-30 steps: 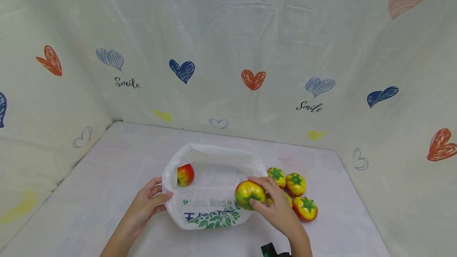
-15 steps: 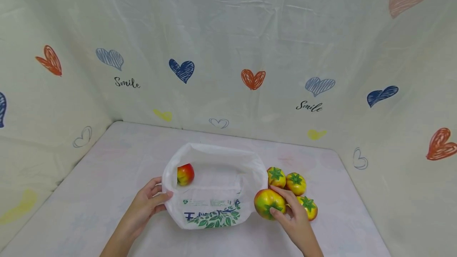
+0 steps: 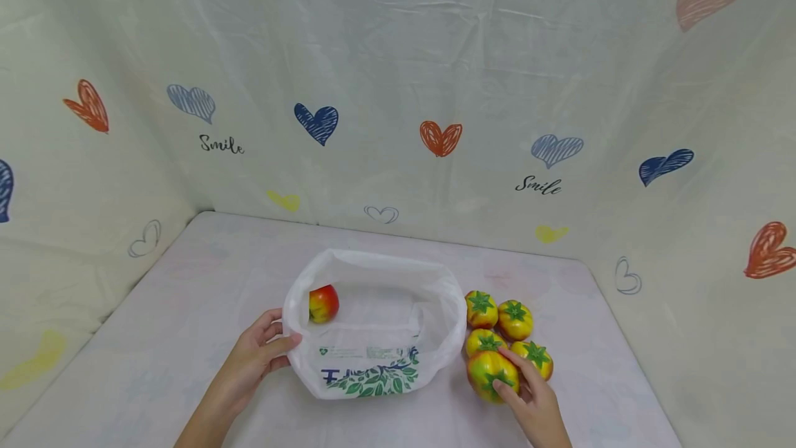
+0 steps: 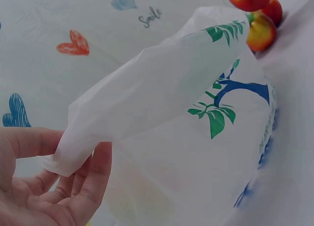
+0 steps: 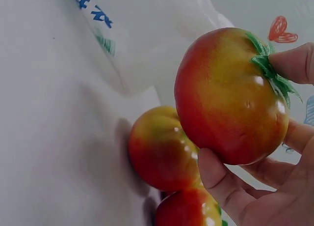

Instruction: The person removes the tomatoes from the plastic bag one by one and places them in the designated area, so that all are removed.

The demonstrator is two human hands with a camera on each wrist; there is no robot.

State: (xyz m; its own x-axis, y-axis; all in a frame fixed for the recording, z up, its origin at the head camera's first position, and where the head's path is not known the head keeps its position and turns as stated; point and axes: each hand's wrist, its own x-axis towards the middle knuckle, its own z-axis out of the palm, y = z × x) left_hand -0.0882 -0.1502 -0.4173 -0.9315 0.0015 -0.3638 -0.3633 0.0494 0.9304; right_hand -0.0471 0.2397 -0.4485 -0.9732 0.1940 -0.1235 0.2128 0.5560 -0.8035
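A white plastic bag [image 3: 373,275] with a green leaf print stands open-mouthed mid-table. My left hand [image 3: 258,348] pinches its left rim between thumb and fingers; the left wrist view shows the thin bag film [image 4: 122,98] folded there. Inside the bag, at the left, lies a red-and-yellow fruit [image 3: 324,304], partly hidden. Right of the bag, my right hand [image 3: 531,396] grips a yellow-red tomato [image 3: 488,373] with green sepals, held above the table. In the right wrist view the thumb lies by the sepals of this tomato [image 5: 230,98], with fingers around the other side.
Several more tomatoes sit close together right of the bag: one at the back [image 3: 481,308], another beside it [image 3: 515,320], others partly behind the held one. A white table [image 3: 236,254] bears everything. A heart-printed curtain [image 3: 385,178] hangs behind and at both sides.
My right hand has carried the tomato from over the bag's right side to the right and nearer me, beside the other tomatoes. My left hand and the bag have stayed put.
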